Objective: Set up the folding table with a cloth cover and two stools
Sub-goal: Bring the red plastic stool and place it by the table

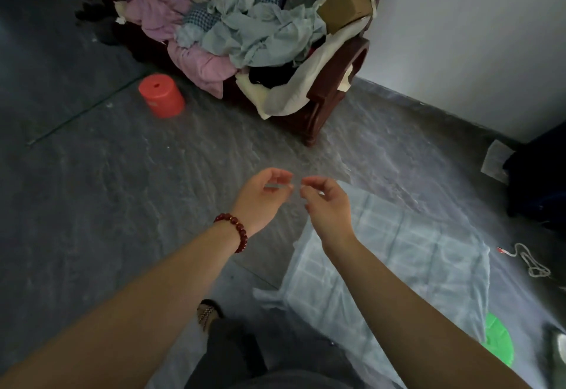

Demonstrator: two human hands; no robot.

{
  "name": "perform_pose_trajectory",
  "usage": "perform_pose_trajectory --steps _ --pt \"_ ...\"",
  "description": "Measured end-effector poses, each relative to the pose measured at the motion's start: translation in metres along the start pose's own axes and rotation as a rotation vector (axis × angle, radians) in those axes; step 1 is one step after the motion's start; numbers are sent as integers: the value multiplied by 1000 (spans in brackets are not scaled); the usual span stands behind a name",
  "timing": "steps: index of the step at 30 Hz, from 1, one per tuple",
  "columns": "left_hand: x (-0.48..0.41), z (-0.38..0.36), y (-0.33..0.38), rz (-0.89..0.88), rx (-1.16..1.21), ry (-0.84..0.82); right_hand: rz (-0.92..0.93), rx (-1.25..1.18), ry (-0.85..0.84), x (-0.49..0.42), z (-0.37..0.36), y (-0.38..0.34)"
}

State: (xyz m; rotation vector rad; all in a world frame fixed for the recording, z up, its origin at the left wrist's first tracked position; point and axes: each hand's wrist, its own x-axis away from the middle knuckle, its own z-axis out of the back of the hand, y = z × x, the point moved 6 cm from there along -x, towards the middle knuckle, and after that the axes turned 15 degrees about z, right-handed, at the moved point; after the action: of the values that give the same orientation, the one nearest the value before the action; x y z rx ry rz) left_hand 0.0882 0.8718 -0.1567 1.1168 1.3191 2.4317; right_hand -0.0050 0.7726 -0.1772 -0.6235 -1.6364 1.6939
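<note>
Fingers [283,178] of left hand [260,198] and right hand [327,208] pinch edge of one thin cloth [382,250], frame centre. Two stools: red stool [161,94] upper left, green stool [497,342] lower right at cloth's edge.

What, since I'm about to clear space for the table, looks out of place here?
Clothes are heaped untidily over the wooden chair, a cardboard box tilted on top. A white cord lies loose on the floor at right. The cloth pinched by the left hand and right hand trails on the floor.
</note>
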Motion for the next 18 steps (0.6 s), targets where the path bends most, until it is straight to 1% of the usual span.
perform_pose_trajectory --steps 6,9,14,18 --pt "-51 108 -9 0 -28 -19 -3 -24 86 -28 -106 -13" --pt "-77 152 -9 7 -2 -18 5 -50 102 -43 -150 -21" --pt "-118 204 -2 0 30 -28 -5 -41 74 -72 -207 -26" --pt "-166 235 9 0 32 -38 -1 -35 104 -113 -242 -30"
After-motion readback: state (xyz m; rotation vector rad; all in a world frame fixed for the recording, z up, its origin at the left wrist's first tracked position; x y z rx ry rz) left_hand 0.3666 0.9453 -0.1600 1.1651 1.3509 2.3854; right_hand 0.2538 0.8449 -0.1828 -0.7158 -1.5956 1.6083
